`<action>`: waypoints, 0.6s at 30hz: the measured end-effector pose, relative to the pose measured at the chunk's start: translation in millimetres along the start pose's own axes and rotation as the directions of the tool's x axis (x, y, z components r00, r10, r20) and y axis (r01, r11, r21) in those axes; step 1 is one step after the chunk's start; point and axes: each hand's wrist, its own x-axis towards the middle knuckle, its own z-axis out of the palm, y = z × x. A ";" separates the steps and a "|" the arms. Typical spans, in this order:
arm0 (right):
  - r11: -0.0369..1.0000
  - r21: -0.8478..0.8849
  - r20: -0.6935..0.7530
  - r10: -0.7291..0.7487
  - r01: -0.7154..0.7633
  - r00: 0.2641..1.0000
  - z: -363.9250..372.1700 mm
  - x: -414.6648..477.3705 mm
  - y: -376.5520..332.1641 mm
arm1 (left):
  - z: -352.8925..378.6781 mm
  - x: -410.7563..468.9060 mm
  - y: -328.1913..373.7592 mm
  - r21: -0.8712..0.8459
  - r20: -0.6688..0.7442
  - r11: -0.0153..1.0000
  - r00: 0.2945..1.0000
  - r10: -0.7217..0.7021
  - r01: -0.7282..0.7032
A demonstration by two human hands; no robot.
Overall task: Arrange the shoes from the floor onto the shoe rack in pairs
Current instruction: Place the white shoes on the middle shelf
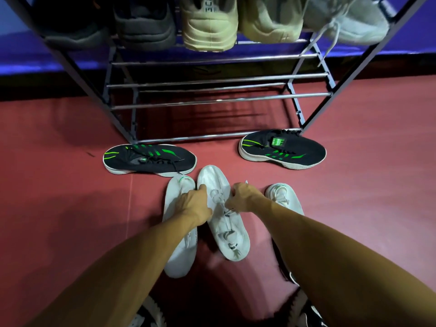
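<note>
Both hands are on the middle white shoe (226, 234), which is down on the floor (59, 185). The left hand (194, 205) is curled over its left edge and the right hand (243, 197) grips the right edge by the laces, I'd guess to lift it level. The left white shoe (179, 253) lies right against it and is probably its mate. The shoe rack (219, 80) has its lower rails just ahead. One black-and-green shoe (151, 159) and the other black-and-green shoe (283, 149) lie well apart at its foot.

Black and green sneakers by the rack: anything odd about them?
Yes. One black knit sneaker with green stripes lies at the left foot of the metal shoe rack, its twin at the right, split apart and sideways on the floor.
</note>
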 end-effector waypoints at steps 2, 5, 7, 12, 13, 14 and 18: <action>1.000 0.011 -0.018 0.009 -0.008 1.000 -6.7 -4.2 1.6 | -2.9 -1.5 0.8 -0.100 -0.006 0.995 1.000 -0.027 0.026; 0.999 0.041 -0.021 0.014 -0.013 1.000 -19.5 -15.5 2.4 | -9.4 -5.3 4.8 -0.210 -0.045 0.977 0.998 -0.046 0.036; 0.998 0.058 -0.023 0.027 -0.026 0.999 -29.2 -23.5 2.9 | -16.8 -9.6 11.8 -0.275 -0.077 0.961 0.995 -0.062 0.039; 0.994 0.108 -0.015 0.020 -0.018 1.000 -75.2 -56.7 5.3 | -37.2 -24.9 41.5 -0.420 -0.150 0.907 0.988 -0.040 -0.027; 0.993 0.115 -0.007 0.017 -0.016 1.000 -86.9 -66.3 6.6 | -41.6 -27.8 49.1 -0.429 -0.158 0.902 0.987 -0.022 -0.049; 0.993 0.116 -0.001 0.023 -0.023 1.000 -98.4 -75.0 9.5 | -46.7 -30.5 57.3 -0.440 -0.166 0.896 0.986 -0.006 -0.068; 0.976 0.188 0.035 0.104 -0.109 0.994 -139.3 -96.0 27.6 | -74.2 -38.2 92.3 -0.497 -0.203 0.851 0.976 0.074 -0.168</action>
